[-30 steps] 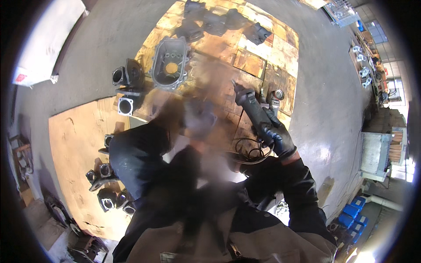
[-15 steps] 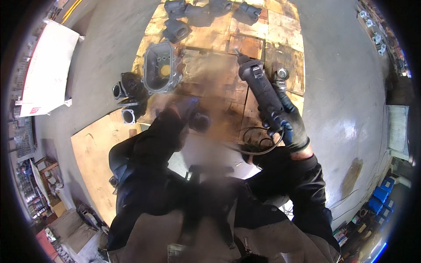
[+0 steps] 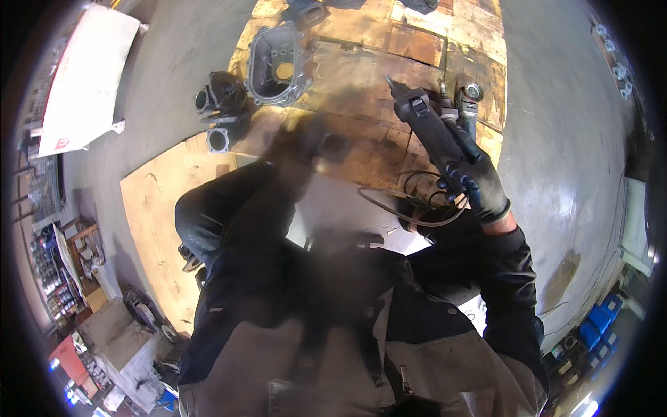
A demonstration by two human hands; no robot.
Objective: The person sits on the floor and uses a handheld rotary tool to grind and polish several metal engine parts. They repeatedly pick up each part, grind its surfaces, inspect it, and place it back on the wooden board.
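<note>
Grinder (image 3: 425,125) gripped in the right hand (image 3: 478,182), upper right of frame.

The gloved right hand is clenched round the grinder's rear, its nose pointing up-left over the plywood (image 3: 361,76). The cord (image 3: 410,201) loops just below the grip and could, I judge, snag or pull the tool off line. The left hand (image 3: 299,142) is a blur at centre; its grip cannot be told. A grey housing (image 3: 274,62) lies upper left.

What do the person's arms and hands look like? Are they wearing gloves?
Yes. The right hand wears a black work glove with a ribbed cuff at the wrist, and the right arm has a dark, black-looking jacket sleeve. The left arm is a brownish motion blur in a dark sleeve, so whether it wears a glove cannot be told.
</note>
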